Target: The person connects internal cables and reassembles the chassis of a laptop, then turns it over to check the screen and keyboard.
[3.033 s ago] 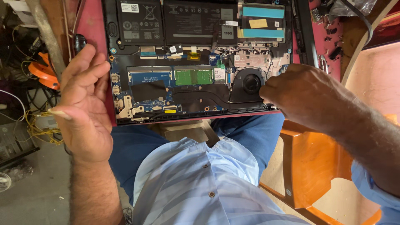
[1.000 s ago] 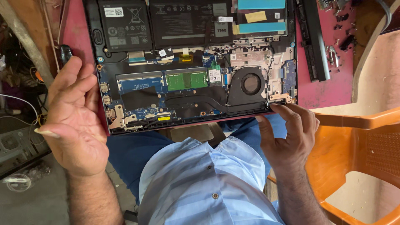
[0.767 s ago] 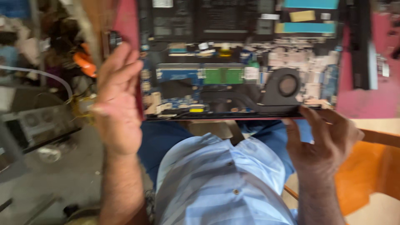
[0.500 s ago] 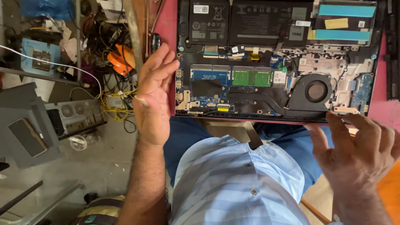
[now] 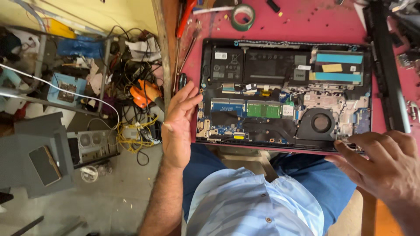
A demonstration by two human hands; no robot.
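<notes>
Laptop (image 5: 284,94) on table (image 5: 306,22) (tape roll (image 5: 243,16) behind)

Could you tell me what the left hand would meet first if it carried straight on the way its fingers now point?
The left hand already rests against the left edge of the opened laptop. Going on, its fingers would probably slide over that edge onto the exposed circuit board, though depth is hard to judge.

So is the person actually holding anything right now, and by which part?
Both hands hold the opened laptop: the left hand lies flat against its left edge, and the right hand has fingertips on its near right corner. Neither has a closed grip.
</notes>
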